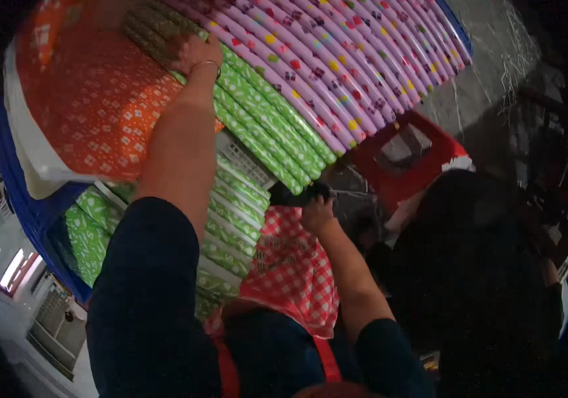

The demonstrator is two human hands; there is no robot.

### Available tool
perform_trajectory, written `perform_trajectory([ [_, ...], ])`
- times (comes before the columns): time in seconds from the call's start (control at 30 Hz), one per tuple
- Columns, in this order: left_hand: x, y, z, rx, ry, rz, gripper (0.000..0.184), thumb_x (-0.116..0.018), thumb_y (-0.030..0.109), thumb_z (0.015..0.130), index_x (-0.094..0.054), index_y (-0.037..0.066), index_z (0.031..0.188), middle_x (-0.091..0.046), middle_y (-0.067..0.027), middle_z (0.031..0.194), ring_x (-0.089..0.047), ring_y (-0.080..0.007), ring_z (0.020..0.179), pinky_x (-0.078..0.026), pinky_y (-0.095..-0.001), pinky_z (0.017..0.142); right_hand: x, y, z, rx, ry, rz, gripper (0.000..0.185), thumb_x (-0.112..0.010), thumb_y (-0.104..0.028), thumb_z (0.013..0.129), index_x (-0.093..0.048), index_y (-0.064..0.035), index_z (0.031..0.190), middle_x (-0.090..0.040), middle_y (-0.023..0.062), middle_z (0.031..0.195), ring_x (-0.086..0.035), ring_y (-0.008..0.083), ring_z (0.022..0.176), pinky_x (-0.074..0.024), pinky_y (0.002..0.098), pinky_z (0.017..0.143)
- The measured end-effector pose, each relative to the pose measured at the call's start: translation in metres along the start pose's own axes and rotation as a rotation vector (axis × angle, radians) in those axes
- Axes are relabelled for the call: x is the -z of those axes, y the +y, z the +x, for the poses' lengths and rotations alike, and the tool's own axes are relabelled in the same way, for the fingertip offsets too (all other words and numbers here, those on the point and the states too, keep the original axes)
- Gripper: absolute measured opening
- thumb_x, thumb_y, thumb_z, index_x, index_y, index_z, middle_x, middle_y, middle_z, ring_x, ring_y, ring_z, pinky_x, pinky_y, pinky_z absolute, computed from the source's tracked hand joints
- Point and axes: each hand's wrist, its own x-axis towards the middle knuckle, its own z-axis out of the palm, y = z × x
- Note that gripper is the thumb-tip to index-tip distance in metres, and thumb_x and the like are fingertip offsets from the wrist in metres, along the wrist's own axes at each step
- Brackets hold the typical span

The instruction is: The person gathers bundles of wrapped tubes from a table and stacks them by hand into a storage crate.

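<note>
My left hand (197, 56), a bracelet at its wrist, reaches to the far part of a row of green patterned wrapping-paper rolls (267, 123). It touches the rolls there; its fingers are blurred and partly in shade. My right hand (318, 212) is lower, just beneath the near ends of those rolls, its fingers apart and nothing visible in them. Whether it touches a roll end I cannot tell. Beside my left forearm a sheet of orange patterned paper (105, 126) spreads over the pile. More green rolls (231, 229) lie below, close to my body.
Lilac patterned rolls (337, 60) lie side by side at the top. A blue edge (28, 199) borders the pile on the left. A red plastic stool (403, 159) stands at the right, near a dark-haired person (463, 265). I wear a red checked apron (290, 265).
</note>
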Motion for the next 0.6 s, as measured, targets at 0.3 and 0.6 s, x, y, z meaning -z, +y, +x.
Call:
perform_trajectory([
  [0.3, -0.018, -0.018, -0.017, -0.257, 0.05, 0.078, 0.078, -0.028, 0.068, 0.081, -0.011, 0.022, 0.142, -0.003, -0.0113, 0.147, -0.002, -0.0369, 0.134, -0.012, -0.0606, 0.103, -0.02, -0.014, -0.033, -0.007, 0.159, 0.116, 0.037, -0.049, -0.033, 0.081, -0.06, -0.0054, 0.104, -0.055, 0.0153, 0.116, -0.049, 0.0306, 0.112, -0.0351, 0.0521, 0.093],
  [0.6, 0.004, 0.036, -0.211, -0.539, -0.22, 0.077, 0.067, -0.043, 0.057, 0.082, -0.036, 0.016, 0.134, -0.015, -0.0129, 0.145, -0.016, -0.0341, 0.132, -0.022, -0.0577, 0.101, -0.168, -0.059, -0.114, -0.167, 0.357, 0.311, 0.049, -0.057, -0.042, 0.077, -0.055, -0.0048, 0.109, -0.057, 0.0176, 0.112, -0.052, 0.0313, 0.108, -0.0402, 0.0487, 0.088],
])
